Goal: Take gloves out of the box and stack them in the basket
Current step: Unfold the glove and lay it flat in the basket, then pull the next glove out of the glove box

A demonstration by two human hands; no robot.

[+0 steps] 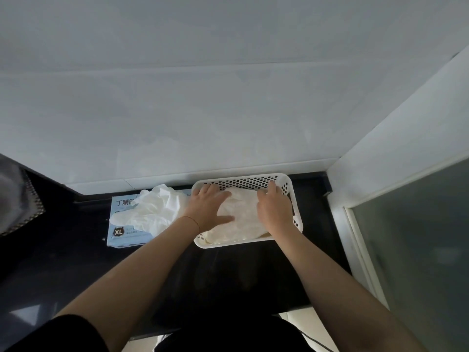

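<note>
Inside the white perforated basket (294, 199), both flat, released hands (210, 207) (274, 207) press crumpled white gloves (241, 214).

Spilled gloves (154, 209) hide most of the box (121, 237) print.

Dark, glossy countertop (228, 270), running along a pale tiled wall and ending at a white frame on the right. Directly on it: light blue glove box (119, 232), marked XL, lying flat near the wall, with loose white gloves (154, 209) spilling over its top; white perforated plastic basket (291, 199), set just beside the box on its right, holding a white stack. Grey cloth-like item (15, 199) at far left edge, blurred.
</note>
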